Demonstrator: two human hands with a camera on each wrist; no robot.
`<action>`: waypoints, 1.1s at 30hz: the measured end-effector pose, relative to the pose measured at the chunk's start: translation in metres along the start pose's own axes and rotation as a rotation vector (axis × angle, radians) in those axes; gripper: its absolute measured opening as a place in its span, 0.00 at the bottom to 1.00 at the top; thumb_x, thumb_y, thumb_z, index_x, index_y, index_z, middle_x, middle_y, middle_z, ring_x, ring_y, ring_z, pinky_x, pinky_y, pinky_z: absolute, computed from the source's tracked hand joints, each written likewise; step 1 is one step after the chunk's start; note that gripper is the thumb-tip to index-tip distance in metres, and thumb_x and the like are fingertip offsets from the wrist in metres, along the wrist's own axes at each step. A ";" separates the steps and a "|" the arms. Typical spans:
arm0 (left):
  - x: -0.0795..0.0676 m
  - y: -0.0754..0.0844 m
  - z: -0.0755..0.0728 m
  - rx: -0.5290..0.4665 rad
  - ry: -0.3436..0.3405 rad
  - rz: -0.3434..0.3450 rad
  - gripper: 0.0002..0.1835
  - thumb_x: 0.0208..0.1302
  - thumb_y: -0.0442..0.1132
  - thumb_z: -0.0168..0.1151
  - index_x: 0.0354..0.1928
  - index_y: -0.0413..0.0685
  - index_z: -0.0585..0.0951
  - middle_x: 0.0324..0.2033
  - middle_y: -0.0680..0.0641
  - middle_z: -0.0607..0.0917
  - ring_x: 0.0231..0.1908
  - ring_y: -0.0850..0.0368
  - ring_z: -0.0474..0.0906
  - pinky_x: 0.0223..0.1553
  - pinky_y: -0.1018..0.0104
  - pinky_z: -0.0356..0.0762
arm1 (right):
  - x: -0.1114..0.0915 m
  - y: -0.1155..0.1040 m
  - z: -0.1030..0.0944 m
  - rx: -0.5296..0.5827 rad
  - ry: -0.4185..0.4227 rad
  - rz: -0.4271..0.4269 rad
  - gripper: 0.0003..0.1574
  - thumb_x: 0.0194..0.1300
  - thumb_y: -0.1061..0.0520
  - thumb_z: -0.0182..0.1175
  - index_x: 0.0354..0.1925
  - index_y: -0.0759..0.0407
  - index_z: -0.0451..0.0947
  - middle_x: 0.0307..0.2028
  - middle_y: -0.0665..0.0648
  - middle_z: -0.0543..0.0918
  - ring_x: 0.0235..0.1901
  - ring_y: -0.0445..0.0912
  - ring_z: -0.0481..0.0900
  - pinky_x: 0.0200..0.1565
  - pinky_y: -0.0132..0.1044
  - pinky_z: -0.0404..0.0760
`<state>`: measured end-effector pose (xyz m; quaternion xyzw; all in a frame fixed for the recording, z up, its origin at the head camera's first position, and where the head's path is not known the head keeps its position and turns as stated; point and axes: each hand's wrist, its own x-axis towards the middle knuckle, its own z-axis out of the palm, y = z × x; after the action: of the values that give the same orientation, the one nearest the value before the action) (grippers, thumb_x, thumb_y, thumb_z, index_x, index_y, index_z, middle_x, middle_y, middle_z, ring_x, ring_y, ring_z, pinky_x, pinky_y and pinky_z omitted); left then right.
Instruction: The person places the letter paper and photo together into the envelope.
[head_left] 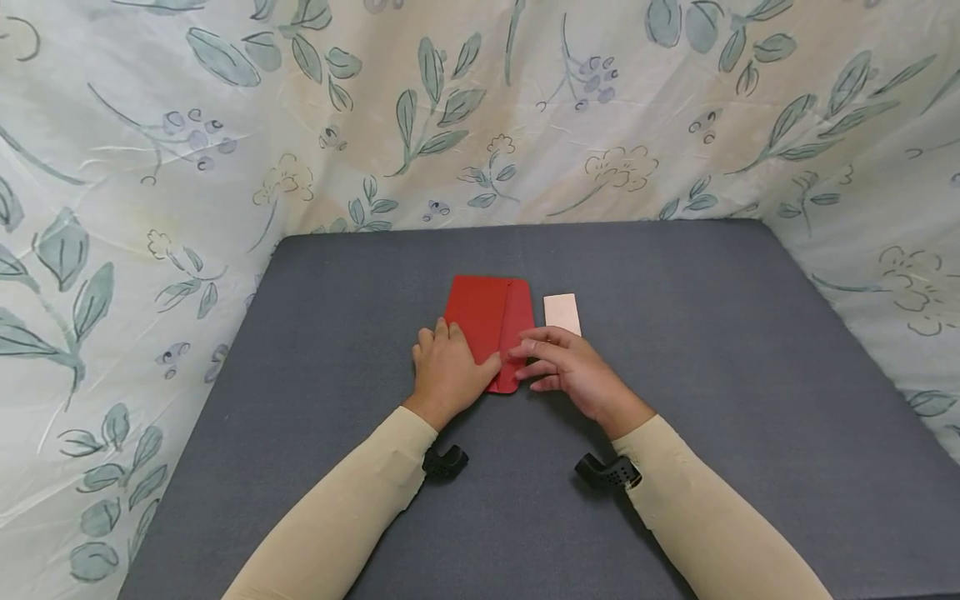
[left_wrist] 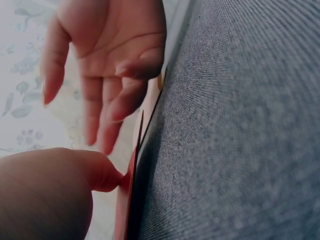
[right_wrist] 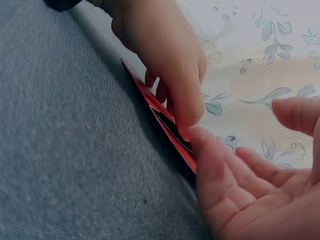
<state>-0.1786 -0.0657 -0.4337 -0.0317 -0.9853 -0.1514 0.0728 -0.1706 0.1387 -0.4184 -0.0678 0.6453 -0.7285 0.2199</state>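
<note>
Grey tabletop (head_left: 705,375) under 1 red envelope (head_left: 477,310), 1 pink card (head_left: 562,313).

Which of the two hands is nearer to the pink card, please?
The right: in the head view, the right hand is just below the card, while the left hand is farther off to its lower left, touching the envelope.

Setting: draped work nook, wider room type undeterminable | under fingers (head_left: 551,352): desk (head_left: 705,333) with grey, woven-looking top | beyond fingers and to either side: creased hanging fabric (head_left: 360,150), pale, leaf-and-flower print, enclosing desk on three sides like walls.
</note>
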 end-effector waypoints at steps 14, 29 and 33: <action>-0.001 0.001 0.000 0.009 0.004 -0.005 0.47 0.53 0.65 0.57 0.64 0.32 0.69 0.63 0.32 0.67 0.51 0.42 0.64 0.46 0.48 0.63 | -0.002 -0.003 -0.003 -0.132 0.133 -0.297 0.31 0.67 0.51 0.60 0.64 0.58 0.65 0.57 0.62 0.75 0.53 0.63 0.74 0.45 0.51 0.78; 0.001 0.001 -0.003 0.004 0.000 -0.008 0.47 0.52 0.65 0.57 0.64 0.32 0.69 0.63 0.33 0.67 0.52 0.42 0.64 0.46 0.48 0.63 | 0.002 -0.004 -0.011 -0.168 0.257 -0.334 0.33 0.64 0.55 0.63 0.64 0.60 0.65 0.59 0.67 0.72 0.52 0.55 0.76 0.49 0.48 0.76; 0.001 0.001 -0.004 -0.010 0.002 -0.003 0.47 0.52 0.65 0.57 0.64 0.32 0.69 0.63 0.32 0.67 0.51 0.42 0.64 0.46 0.48 0.63 | 0.003 -0.004 -0.014 -0.163 0.265 -0.358 0.34 0.64 0.58 0.62 0.65 0.62 0.63 0.59 0.68 0.70 0.53 0.56 0.74 0.48 0.42 0.77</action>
<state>-0.1795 -0.0663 -0.4296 -0.0303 -0.9845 -0.1567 0.0732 -0.1792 0.1503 -0.4170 -0.1025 0.7029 -0.7038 -0.0056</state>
